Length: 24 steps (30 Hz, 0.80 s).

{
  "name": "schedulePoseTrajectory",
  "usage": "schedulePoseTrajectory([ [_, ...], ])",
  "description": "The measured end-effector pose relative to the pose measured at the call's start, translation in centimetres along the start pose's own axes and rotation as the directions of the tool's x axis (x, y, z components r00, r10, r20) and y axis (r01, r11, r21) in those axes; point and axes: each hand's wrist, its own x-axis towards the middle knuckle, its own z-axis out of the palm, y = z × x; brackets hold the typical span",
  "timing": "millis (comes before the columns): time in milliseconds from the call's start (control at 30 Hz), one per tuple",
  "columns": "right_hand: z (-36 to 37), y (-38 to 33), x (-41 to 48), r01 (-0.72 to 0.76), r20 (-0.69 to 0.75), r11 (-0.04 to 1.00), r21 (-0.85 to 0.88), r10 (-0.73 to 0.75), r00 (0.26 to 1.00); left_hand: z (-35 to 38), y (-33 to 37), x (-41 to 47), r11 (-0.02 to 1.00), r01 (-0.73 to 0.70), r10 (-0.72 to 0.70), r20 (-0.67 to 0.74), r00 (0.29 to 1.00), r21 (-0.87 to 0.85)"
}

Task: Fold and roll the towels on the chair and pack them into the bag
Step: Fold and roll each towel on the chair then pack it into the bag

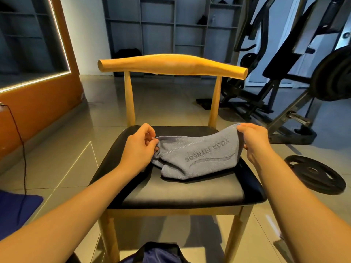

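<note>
Towel (197,158) of soft grey fleece, stitched along its hem and embossed with the words "YOGA FITNESS" above a curved swoosh, lies rumpled on the black padded seat of a wooden chair (172,66) with a rounded, bowed backrest. The person's left hand (139,146) pinches one corner between curled fingers and thumb; the right hand (253,138) grips the opposite edge, lifting it slightly off the cushion. A dark blue bag (159,253) with black trim sits on the floor below the seat's front edge. A round black weight plate (315,174) rests on the glossy floor tiles to the right.
</note>
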Motion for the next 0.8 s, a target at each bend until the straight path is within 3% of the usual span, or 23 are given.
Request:
schedulePoseTrajectory([
  [167,-0.1,0.7,0.4,-0.043,-0.021,0.999,-0.022,0.042,0.999,0.6,-0.4,-0.1,0.975,-0.157,0.133,0.146,0.980,0.160],
  [567,0.0,1.0,0.9,-0.047,-0.035,0.999,0.008,0.047,0.998,0.3,-1.0,-1.2,0.978,-0.125,0.055,0.368,0.928,0.170],
  [700,-0.1,1.0,1.0,-0.045,-0.030,0.999,0.005,0.045,0.999,-0.7,-0.1,-0.9,0.991,-0.047,0.009,0.283,0.959,0.129],
  [800,-0.1,0.9,1.0,-0.038,-0.027,0.999,0.012,0.038,0.999,-1.7,0.5,0.3,0.999,0.035,-0.035,0.211,0.977,0.003],
])
